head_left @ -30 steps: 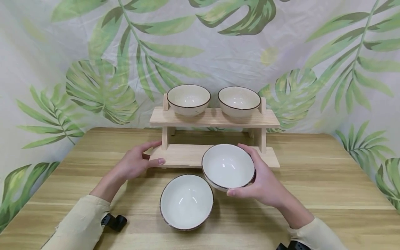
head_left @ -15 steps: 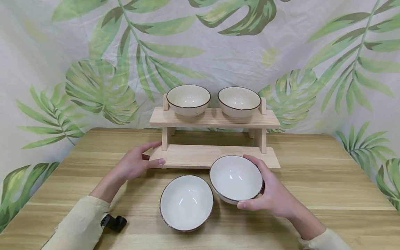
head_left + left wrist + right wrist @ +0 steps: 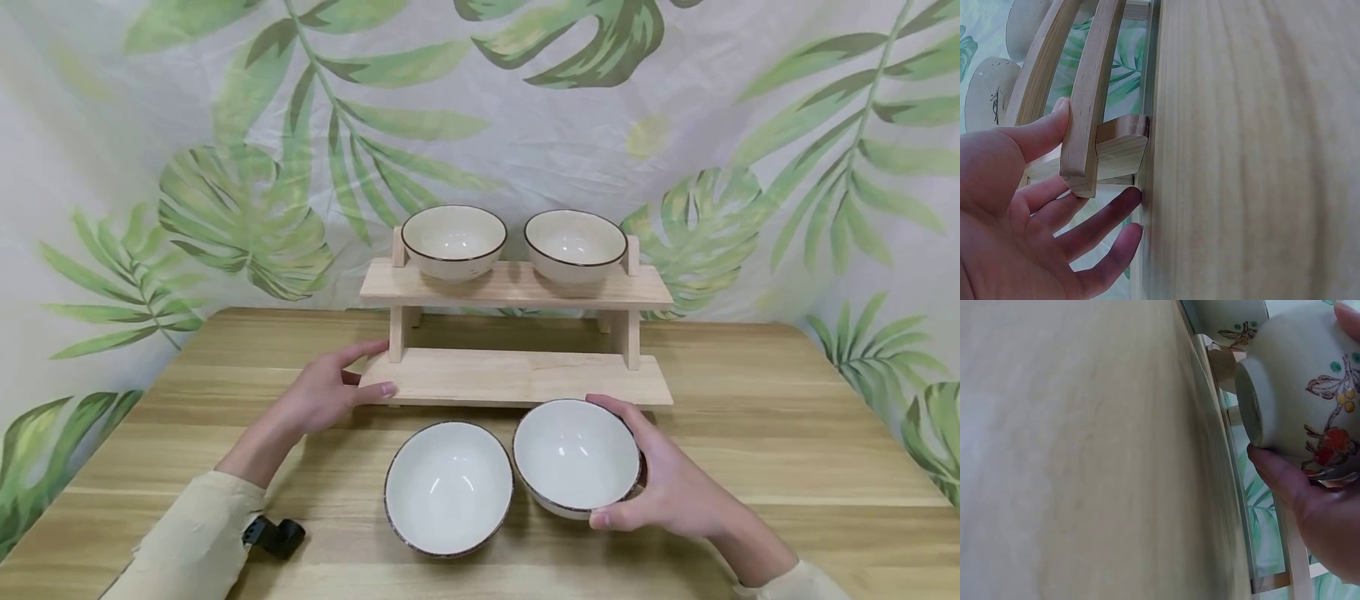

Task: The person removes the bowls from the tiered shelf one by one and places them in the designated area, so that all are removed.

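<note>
My right hand [image 3: 667, 487] grips a white bowl [image 3: 576, 454] with a dark rim by its right side, thumb at the near edge. In the right wrist view, painted red fruit shows on the bowl's outside [image 3: 1300, 394], and its foot stands off from the tabletop. Another such bowl [image 3: 450, 487] sits on the table just to its left. My left hand [image 3: 322, 387] holds the left end of the lower board of a two-tier wooden rack [image 3: 510, 377]. The left wrist view shows the thumb on top of the board [image 3: 1088, 106] and fingers beneath.
Two more bowls, left [image 3: 453, 242] and right [image 3: 575, 247], stand side by side on the rack's upper tier. Behind the wooden table [image 3: 750, 433] hangs a leaf-print cloth [image 3: 555, 150]. A black wrist device [image 3: 275, 536] sits at the left cuff.
My right hand has brought its bowl toward me and to the right, from over the rack's lower board to beside the other bowl. The left hand has stayed put.
</note>
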### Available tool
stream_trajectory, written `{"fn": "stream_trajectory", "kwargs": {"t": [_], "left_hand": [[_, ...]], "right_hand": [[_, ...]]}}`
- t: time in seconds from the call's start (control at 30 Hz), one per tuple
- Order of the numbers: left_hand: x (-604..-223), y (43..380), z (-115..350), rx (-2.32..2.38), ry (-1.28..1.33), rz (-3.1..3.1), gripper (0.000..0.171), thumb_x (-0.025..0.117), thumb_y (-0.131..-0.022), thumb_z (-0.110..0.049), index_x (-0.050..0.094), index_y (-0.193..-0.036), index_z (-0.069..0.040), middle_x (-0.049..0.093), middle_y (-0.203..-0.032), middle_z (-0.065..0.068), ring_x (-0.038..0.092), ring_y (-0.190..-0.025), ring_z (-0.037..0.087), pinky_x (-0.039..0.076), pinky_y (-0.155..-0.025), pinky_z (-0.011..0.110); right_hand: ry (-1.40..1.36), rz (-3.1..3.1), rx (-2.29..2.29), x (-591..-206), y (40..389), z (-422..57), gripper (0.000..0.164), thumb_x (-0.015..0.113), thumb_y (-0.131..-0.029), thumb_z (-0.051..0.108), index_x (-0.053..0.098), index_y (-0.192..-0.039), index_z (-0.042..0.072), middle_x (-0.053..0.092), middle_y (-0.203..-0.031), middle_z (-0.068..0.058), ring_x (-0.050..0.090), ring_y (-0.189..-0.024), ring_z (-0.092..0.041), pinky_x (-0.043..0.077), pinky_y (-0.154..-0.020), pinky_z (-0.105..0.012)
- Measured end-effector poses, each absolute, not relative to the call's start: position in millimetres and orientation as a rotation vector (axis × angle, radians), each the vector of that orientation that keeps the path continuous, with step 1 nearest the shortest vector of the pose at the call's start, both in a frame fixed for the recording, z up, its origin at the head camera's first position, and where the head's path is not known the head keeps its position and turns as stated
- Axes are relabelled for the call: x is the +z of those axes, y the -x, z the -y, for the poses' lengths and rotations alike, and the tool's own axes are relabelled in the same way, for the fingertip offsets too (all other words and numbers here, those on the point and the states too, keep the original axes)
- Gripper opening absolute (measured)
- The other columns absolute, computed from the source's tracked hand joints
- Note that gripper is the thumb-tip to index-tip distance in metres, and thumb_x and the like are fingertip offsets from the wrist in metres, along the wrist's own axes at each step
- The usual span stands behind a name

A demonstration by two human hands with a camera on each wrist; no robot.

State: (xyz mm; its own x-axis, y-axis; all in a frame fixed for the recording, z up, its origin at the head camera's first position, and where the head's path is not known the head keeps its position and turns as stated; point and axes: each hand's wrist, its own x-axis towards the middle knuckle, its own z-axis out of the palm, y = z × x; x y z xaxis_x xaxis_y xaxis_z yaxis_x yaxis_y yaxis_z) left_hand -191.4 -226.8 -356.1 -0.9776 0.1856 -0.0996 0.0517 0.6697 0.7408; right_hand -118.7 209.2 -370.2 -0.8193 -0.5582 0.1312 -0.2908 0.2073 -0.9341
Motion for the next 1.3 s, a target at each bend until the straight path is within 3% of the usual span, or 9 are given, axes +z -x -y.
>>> {"fn": "stream_trajectory", "kwargs": {"t": [0.73, 1.1, 1.3], "left_hand": [[-357.2, 192.5, 226.8, 1.191, -0.153, -2.702, 0.081, 0.079, -0.096, -0.043, 0.042, -0.164, -0.018, 0.047, -0.159, 0.029, 0.063, -0.133, 0.045, 0.057, -0.093, 0.043], [-356.5, 193.8, 226.4, 1.183, -0.146, -2.698, 0.082, 0.079, -0.096, -0.045, 0.041, -0.165, -0.02, 0.048, -0.159, 0.029, 0.063, -0.133, 0.044, 0.057, -0.092, 0.042], [-358.3, 193.5, 227.3, 1.187, -0.165, -2.702, 0.083, 0.079, -0.096, -0.044, 0.041, -0.165, -0.017, 0.048, -0.159, 0.03, 0.064, -0.132, 0.044, 0.057, -0.091, 0.041]], "right_hand": [[0.87, -2.268, -1.551, -377.8, 122.2, -215.3, 0.111, 0.096, -0.071, 0.009, 0.028, -0.16, 0.003, 0.049, -0.15, -0.023, 0.062, -0.127, -0.014, 0.057, -0.098, -0.029], [0.868, -2.283, -1.515, -378.5, 121.5, -214.2, 0.115, 0.098, -0.07, 0.011, 0.027, -0.16, 0.006, 0.048, -0.152, -0.019, 0.061, -0.128, -0.015, 0.057, -0.098, -0.029], [0.899, -2.337, -1.441, -378.2, 120.6, -215.6, 0.116, 0.101, -0.068, 0.02, 0.029, -0.159, 0.011, 0.049, -0.152, -0.014, 0.06, -0.13, -0.015, 0.055, -0.1, -0.028]]}}
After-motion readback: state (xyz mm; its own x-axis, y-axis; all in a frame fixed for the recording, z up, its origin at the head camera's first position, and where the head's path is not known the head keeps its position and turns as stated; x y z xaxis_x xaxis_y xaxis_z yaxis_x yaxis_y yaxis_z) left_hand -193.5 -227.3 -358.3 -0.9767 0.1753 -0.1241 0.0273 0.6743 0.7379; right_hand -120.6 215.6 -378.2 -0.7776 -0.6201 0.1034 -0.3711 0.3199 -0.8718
